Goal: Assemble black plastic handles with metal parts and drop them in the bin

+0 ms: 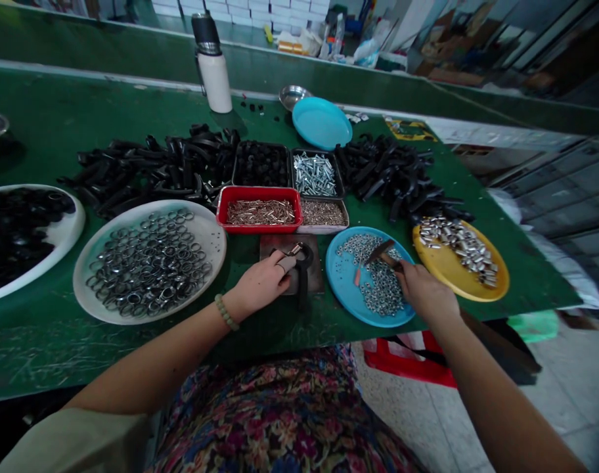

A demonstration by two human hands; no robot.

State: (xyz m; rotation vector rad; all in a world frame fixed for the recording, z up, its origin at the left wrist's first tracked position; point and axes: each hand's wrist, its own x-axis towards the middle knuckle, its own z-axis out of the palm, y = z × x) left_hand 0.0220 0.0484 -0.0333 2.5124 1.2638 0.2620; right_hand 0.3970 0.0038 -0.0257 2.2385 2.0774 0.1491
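Note:
My left hand, a bead bracelet on its wrist, is closed on a black clamp part that lies on a small metal block at the table's front edge. Over the blue plate of small nuts, my right hand is closed round the handle of a small hammer, whose head points left above the nuts. A thin red-handled tool lies in that plate.
White plates of metal rings and black rings sit left. A red tray of pins, trays of screws and black pieces, piles of black clamps, a yellow plate of metal sleeves, a bottle stand behind.

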